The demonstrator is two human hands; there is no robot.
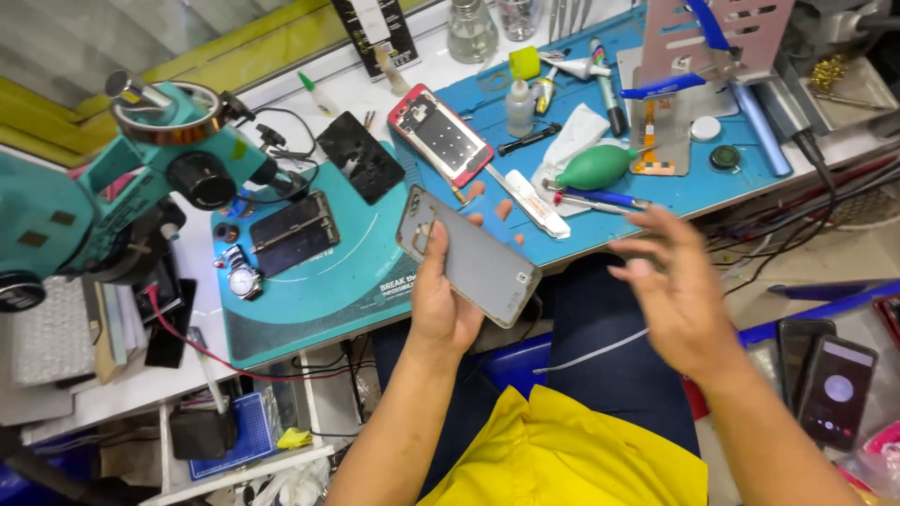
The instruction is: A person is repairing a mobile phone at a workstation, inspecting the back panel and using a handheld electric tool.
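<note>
Grey phone back (473, 258) sits gripped in the left hand (442, 305); right hand (677, 295) hangs loose, empty. Red phone (441, 134) lies opened on the bench (712, 192).

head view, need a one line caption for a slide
Left hand holds a grey phone back cover over a blue repair mat; right hand hovers empty beside it.

Hands: two, left hand (441, 305) and right hand (670, 286)
Grey phone back covers: one (473, 258)
Red-framed opened phones: one (441, 134)
Black phone panels on mat: two (360, 156), (293, 233)
Wristwatches: one (244, 278)
Green air-blower bulbs: one (593, 167)
Microscopes: one (141, 169)
</note>
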